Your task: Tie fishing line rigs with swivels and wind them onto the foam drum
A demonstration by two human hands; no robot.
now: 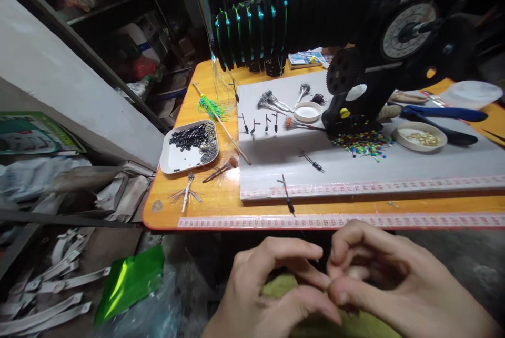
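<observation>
The left hand (272, 280) and right hand (386, 275) curl together before a yellow worktable (224, 196) — whether they grip anything cannot be told — and bracing each other should steady fine work.

Site reads as a small workshop: black geared machine (335, 17) with dial (408, 30) stands on worktable (229, 206); measuring tape (339, 221) lines front edge; blue-handled pliers (445, 113), parts tray (164, 156), cluttered shelving (102, 10) surround.
</observation>
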